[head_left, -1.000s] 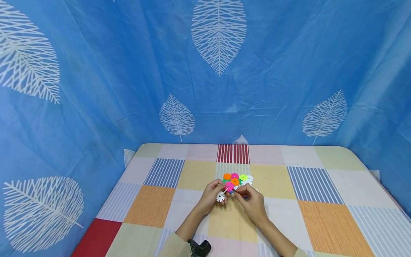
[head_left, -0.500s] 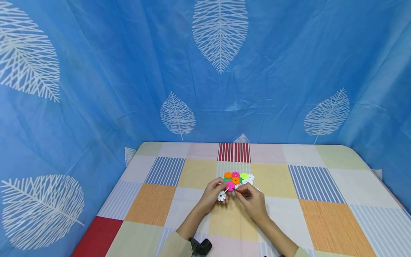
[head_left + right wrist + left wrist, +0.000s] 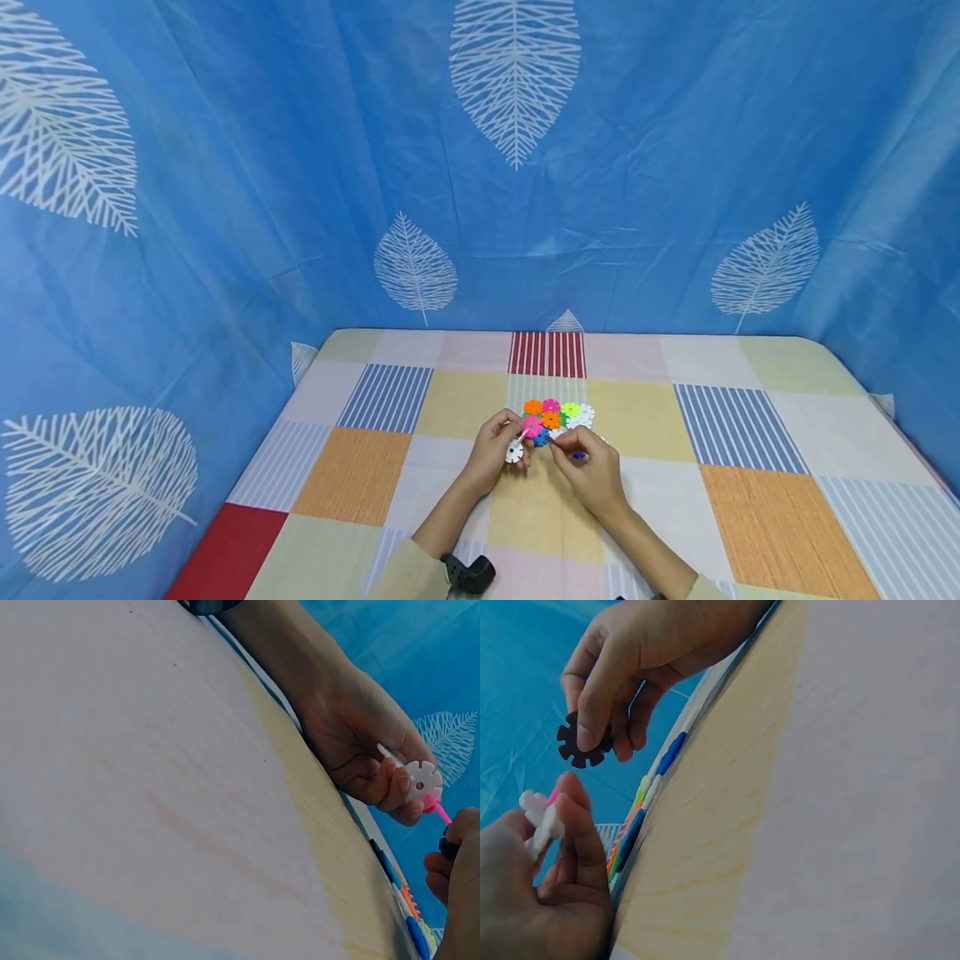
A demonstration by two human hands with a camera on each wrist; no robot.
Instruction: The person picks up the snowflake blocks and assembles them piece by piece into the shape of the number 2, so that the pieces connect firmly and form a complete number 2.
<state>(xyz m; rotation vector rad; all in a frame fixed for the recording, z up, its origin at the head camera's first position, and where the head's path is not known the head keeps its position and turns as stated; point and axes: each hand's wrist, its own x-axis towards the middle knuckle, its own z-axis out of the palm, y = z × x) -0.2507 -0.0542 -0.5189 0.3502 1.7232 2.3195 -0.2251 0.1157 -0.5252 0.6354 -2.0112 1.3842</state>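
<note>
My left hand (image 3: pixel 489 457) pinches a small assembly of notched snap-together discs: a white disc (image 3: pixel 513 451) joined to a pink disc (image 3: pixel 532 427). In the right wrist view the white disc (image 3: pixel 426 778) faces the camera and the pink one (image 3: pixel 442 813) is edge-on. Just right of it, my right hand (image 3: pixel 592 475) pinches a dark notched disc (image 3: pixel 571 746) between thumb and fingers. In the left wrist view a gap separates the dark disc from the held pieces. Both hands are slightly above the table.
Beyond my hands lies a cluster of loose discs, including orange (image 3: pixel 551 420), yellow (image 3: pixel 571 410), white (image 3: pixel 585 413) and blue (image 3: pixel 542 438) ones. Another blue disc (image 3: pixel 579 456) lies partly hidden by my right hand. A patchwork cloth (image 3: pixel 435 492) covers the table; a blue curtain (image 3: pixel 637 167) hangs behind.
My left hand has shifted slightly left with the joined white and pink discs, away from my right hand. More of the blue disc on the table now shows between the hands.
</note>
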